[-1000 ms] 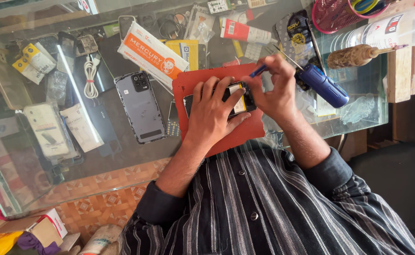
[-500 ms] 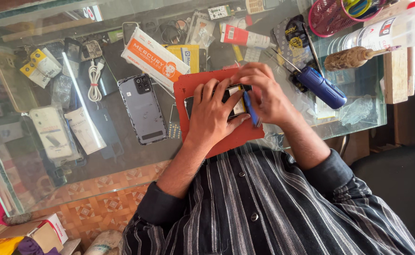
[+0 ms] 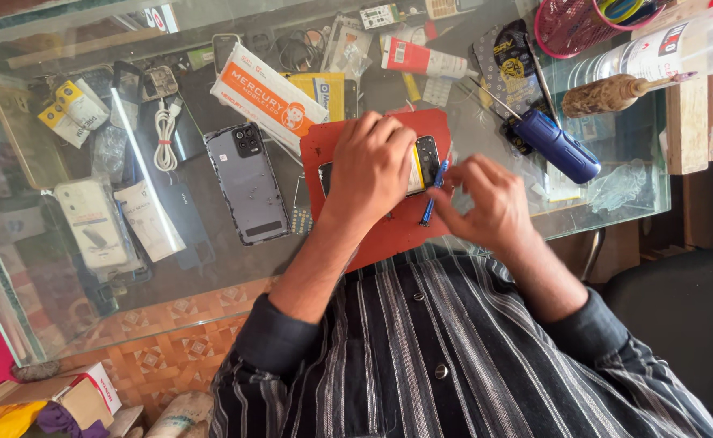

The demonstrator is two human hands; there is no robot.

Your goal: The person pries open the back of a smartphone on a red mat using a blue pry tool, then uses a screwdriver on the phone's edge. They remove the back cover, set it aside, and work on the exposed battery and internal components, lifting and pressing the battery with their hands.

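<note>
Surface: glass counter (image 3: 616, 207) with a display shelf of boxed accessories showing through it; patterned floor tiles show below its near edge.
Work mat: red-orange mat (image 3: 389, 235) lying flat on the counter, directly in front of my striped shirt (image 3: 454, 349).
Left hand (image 3: 373, 166): laid palm down, fingers spread slightly and curled over the opened phone (image 3: 425, 158), pressing it onto the mat; I hold nothing else in it.
Opened phone: lies on the upper part of the mat, mostly covered by my left hand; its dark camera end and a yellow strip show at the right edge of my fingers.
Right hand (image 3: 486, 203): narrowed to a pinch, thumb and forefinger closed on the blue tool (image 3: 433, 191), the other fingers folded loosely.
Blue tool: thin, tilted, its upper end just beside the phone's exposed edge, its lower end over the mat.
Spare back cover (image 3: 247, 182): grey phone shell with a camera cut-out, flat on the glass, left of the mat and apart from it.
Screwdriver (image 3: 555, 146): thick blue handle, on the glass near my right hand, untouched.
Orange-and-white box (image 3: 267, 93): behind the mat, angled.
</note>
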